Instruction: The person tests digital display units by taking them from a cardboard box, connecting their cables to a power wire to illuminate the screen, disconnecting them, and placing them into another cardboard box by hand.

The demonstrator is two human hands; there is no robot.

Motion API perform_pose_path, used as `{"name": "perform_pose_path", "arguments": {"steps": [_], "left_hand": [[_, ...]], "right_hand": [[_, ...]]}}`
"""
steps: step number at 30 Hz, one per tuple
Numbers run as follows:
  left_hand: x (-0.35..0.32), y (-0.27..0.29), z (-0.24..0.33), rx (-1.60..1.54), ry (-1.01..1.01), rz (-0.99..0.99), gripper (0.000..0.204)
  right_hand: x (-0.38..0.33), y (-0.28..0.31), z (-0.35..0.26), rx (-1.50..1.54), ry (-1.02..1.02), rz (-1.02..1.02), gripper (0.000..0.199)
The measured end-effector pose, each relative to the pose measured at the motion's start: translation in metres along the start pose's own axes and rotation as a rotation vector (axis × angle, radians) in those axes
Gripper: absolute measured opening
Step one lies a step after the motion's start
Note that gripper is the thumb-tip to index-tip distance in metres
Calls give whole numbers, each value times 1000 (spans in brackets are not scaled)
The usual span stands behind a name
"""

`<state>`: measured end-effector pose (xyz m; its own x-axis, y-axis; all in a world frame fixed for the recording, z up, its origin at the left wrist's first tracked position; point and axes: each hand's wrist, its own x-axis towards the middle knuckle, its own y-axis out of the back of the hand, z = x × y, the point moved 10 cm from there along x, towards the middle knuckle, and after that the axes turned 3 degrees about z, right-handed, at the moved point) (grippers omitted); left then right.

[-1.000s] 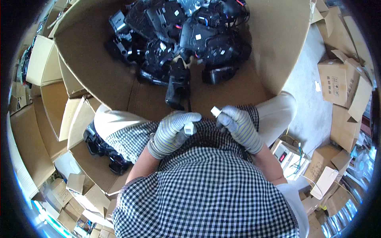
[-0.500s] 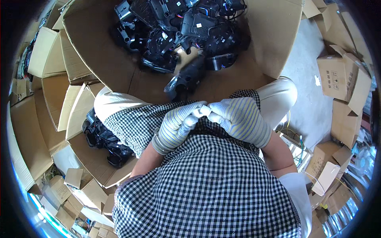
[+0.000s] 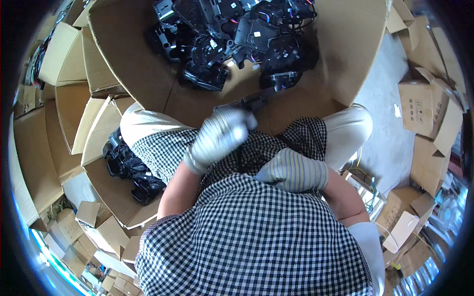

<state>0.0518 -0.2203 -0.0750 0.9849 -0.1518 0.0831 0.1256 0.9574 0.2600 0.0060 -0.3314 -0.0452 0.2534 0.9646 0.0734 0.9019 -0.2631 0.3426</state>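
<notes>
My left hand (image 3: 220, 137), in a striped knit glove, is smeared by motion at the near edge of the big carton (image 3: 316, 106). Its fingers overlap the near end of a black plastic part (image 3: 254, 102); whether they grip it I cannot tell. In a matching glove, my right hand (image 3: 295, 171) is curled over my lap against the checked apron (image 3: 256, 217). Its fingertips are turned under, so anything inside them is hidden. Farther back in the carton lies a heap of black plastic assemblies (image 3: 256, 37) with coloured wires and small white labels.
A smaller carton (image 3: 111, 197) by my left leg holds more black parts (image 3: 131, 170). Opened cartons (image 3: 37, 153) crowd the left side. Beyond my right knee are grey floor (image 3: 382, 89), a printed carton (image 3: 419, 108), and a white crate (image 3: 363, 190) with cables.
My hands have parted from a small white piece pinched between them, which no longer shows. The left moved forward to the black part, now lying at a flatter angle; the right dropped toward my lap.
</notes>
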Motion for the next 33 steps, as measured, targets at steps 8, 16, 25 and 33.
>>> {"name": "perform_pose_path", "arguments": {"steps": [8,16,25,33], "left_hand": [[-29,10,-217,203,932,-87,54],[-26,-30,-208,-411,621,98,50],[-82,98,-55,-523,179,725,68],[-241,221,12,-656,-205,1418,60]], "right_hand": [[6,-7,3,38,-12,-60,30],[21,-16,4,-62,-83,-127,28],[25,-5,10,0,-353,-1,20],[118,-12,-21,139,-279,-2,15]]}}
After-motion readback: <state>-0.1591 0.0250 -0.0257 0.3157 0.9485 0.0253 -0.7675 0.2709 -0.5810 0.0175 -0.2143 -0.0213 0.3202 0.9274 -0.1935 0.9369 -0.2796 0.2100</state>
